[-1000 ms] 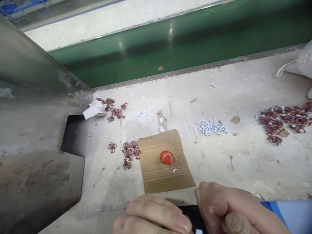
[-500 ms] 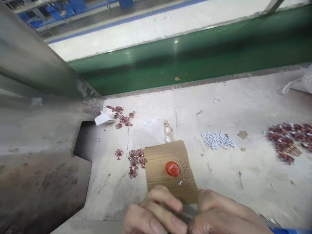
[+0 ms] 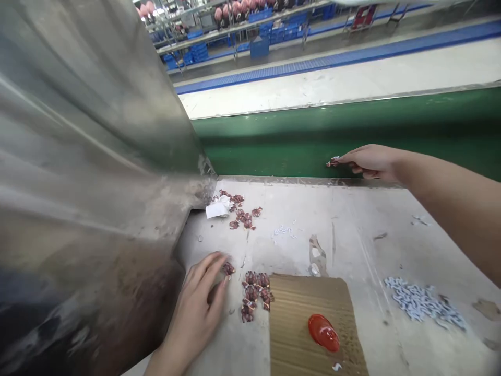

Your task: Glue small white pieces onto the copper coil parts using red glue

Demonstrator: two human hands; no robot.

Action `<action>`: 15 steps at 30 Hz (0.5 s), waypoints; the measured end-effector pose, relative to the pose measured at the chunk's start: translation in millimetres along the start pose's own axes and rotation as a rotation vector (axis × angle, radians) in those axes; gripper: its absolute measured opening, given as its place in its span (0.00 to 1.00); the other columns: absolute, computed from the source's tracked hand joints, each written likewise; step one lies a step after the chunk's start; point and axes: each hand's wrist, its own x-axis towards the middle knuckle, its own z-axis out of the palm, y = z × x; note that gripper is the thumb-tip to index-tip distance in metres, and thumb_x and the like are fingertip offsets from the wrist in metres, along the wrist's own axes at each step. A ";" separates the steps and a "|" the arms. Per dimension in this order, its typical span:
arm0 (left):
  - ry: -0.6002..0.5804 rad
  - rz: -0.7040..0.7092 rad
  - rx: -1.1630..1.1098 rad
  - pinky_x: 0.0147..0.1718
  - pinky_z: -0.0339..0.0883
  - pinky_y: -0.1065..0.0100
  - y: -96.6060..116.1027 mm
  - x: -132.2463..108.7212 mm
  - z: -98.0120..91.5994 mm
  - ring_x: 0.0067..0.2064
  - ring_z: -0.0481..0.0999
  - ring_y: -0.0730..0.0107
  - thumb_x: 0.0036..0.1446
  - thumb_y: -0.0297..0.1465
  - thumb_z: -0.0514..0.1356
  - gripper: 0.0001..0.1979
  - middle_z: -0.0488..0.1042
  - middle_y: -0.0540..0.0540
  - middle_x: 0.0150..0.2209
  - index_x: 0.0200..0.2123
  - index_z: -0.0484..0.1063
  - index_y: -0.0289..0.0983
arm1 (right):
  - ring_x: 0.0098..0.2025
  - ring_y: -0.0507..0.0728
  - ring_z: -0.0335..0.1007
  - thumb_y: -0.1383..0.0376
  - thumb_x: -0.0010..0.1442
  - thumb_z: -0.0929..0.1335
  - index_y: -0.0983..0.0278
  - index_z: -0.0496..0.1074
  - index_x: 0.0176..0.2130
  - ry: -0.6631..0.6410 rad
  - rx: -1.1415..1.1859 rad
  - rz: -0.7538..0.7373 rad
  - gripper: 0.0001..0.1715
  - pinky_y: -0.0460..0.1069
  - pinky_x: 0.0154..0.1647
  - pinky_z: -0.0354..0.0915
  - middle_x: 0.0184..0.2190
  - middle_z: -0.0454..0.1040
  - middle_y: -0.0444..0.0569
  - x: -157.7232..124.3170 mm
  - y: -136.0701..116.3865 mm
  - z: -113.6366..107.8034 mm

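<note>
In the head view, my right hand [image 3: 370,161] reaches out at the far right and pinches a small dark reddish-brown piece [image 3: 332,163] with a whitish bit on it, over the green strip. My left hand [image 3: 201,300] is low on the left, its fingertips slightly blurred. Thumb and forefinger are apart, close around a single brown piece [image 3: 228,268] on the table; contact is hard to tell. Just right of it lies a cluster of similar brown pieces [image 3: 252,293]. Beside them, a cardboard sheet [image 3: 289,324] carries a glossy red blob [image 3: 323,332] and a small white curved piece [image 3: 337,367].
A metal housing [image 3: 117,156] rises along the left. More brown pieces [image 3: 245,218] lie by a crumpled white scrap [image 3: 219,207]. Small whitish curved pieces [image 3: 422,303] are heaped at right, a few others [image 3: 284,232] further left. The green belt-like strip [image 3: 266,146] runs behind the table.
My hands, together in front of the cardboard before, have parted. The right has moved forward over the green strip with a brown piece; the left has gone to the lone brown piece. The view has shifted left.
</note>
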 end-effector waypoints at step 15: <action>0.025 0.347 0.233 0.40 0.82 0.62 -27.6 19.3 8.1 0.40 0.89 0.53 0.68 0.43 0.58 0.14 0.87 0.47 0.42 0.46 0.84 0.49 | 0.32 0.58 0.79 0.52 0.74 0.66 0.62 0.82 0.39 -0.106 -0.425 -0.142 0.22 0.51 0.34 0.71 0.31 0.81 0.45 -207.9 2.0 -62.0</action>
